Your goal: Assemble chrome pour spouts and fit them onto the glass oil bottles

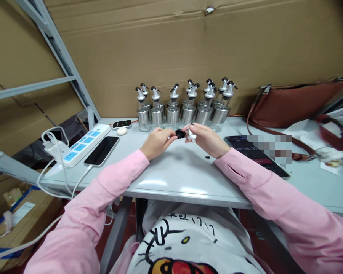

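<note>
1. Stopper (180, 133), black and ribbed, sits at the fingertips of the left hand (157, 140), pinched between thumb and fingers.
2. Right hand (207, 140) is closed around a silver-coloured spout (191, 136), just beside the black piece; whether the two parts are joined cannot be told.
3. Both hands meet above the middle of the table (171, 173), in front of the bottles, with pink sleeves (117, 180) reaching in from either side.
4. Glass bottles (173, 114) with metal bands stand upright in two close rows along the back, topped with silver pourers that carry black tips.
5. A small black piece (207, 156) lies on the tabletop near the right wrist.
6. To the left, a white power strip (88, 139) with blue socket faces has a white plug (53, 149) in its near end.
7. Beside it lies a dark-screened phone (103, 151) with a white cable attached; a round white object (121, 131) and a small device (121, 124) with green lights are farther back.
8. To the right, a larger phone (253, 154) lies partly behind the right forearm, its screen showing digits.
9. A brown bag (295, 104) rests against the cardboard (171, 45) at the back right, with crumpled white material (300, 128) before it.
</note>
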Motion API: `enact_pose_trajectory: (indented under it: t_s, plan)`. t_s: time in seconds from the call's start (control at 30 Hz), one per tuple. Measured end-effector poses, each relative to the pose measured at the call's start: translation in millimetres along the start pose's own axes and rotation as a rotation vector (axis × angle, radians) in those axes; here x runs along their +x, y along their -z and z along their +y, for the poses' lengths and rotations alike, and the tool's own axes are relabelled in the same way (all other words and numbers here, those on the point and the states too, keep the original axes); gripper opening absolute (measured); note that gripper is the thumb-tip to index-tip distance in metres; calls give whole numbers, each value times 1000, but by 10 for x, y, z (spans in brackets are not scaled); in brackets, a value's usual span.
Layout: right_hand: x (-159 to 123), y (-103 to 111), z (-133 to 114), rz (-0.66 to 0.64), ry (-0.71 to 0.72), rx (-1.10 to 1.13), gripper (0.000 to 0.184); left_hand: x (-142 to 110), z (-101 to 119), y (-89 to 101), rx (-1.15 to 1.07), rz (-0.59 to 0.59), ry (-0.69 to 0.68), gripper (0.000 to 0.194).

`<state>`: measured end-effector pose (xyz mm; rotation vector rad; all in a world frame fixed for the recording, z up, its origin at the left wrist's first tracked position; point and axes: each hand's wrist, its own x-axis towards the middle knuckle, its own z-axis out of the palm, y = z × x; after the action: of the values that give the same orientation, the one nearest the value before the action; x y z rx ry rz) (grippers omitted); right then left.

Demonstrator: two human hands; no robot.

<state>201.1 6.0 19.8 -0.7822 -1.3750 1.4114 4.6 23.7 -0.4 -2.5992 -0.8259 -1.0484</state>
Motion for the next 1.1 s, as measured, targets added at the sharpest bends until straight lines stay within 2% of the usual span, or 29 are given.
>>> enact_pose_trajectory:
  t_s: [0.3, 0.57, 1.1]
  plan:
    - [44, 58, 43, 189, 42, -24, 32, 0, 21, -13, -2, 37, -62, 25]
    - [65, 78, 82, 205, 19, -33, 35, 2, 34, 4, -16, 36, -59, 23]
    - [76, 89, 93, 234, -7, -17, 33, 11, 56, 17, -24, 117, -110, 19]
